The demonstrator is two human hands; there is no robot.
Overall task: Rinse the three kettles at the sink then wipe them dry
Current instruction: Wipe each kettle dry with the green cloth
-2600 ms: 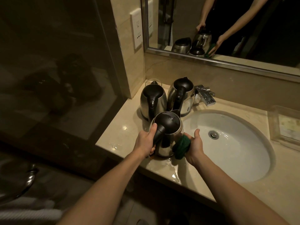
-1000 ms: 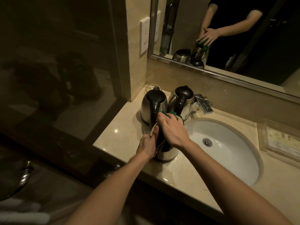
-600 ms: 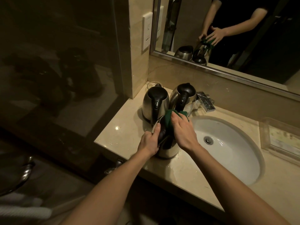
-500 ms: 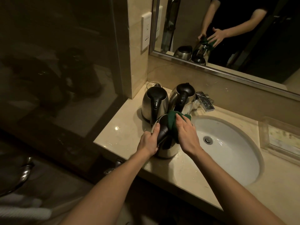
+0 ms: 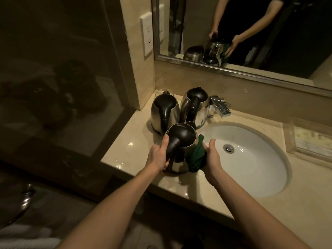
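Three steel kettles with black lids and handles stand on the marble counter left of the sink (image 5: 265, 180). The nearest kettle (image 5: 181, 139) sits at the counter's front. My left hand (image 5: 158, 156) grips its black handle. My right hand (image 5: 212, 159) presses a green cloth (image 5: 195, 157) against the kettle's right side. Behind it stand the back left kettle (image 5: 164, 112) and the back right kettle (image 5: 195, 105), both untouched.
A chrome faucet (image 5: 220, 106) stands behind the white basin. A clear plastic tray (image 5: 309, 139) sits on the counter at the right. A glass (image 5: 162, 91) hides behind the back left kettle. A mirror hangs above; a dark glass partition bounds the left.
My right hand with the green cloth has slid from the top of the nearest kettle's lid down to its right side. My left hand stays on the handle.
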